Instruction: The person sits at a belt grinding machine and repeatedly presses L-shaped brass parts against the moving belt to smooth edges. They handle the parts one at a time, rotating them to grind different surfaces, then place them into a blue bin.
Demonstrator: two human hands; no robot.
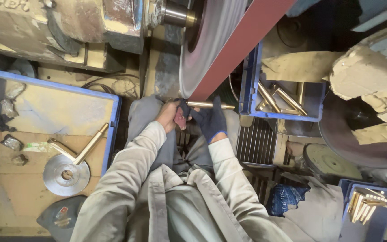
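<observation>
head view: both hands grip a brass rod (207, 105) beneath the sanding belt (242, 42); bare left hand (169, 115) closed on one end, gloved right hand (210, 120) wrapped midway.

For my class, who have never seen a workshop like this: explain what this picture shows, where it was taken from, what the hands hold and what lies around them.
The picture comes from a camera worn on the person's head, looking down at their own arms and lap. Both hands hold one brass rod against a big grinding wheel, over which a reddish sanding belt runs. The left hand is bare and grips the rod's left end, with what looks like a piece of cloth. The right hand wears a dark blue glove and steadies the rod further along. To the left stands a blue tray lined with cardboard, holding one brass piece and a metal disc. Behind the right hand, a blue crate holds more brass pieces. Another blue crate, lower right, holds a bundle of them.
</observation>
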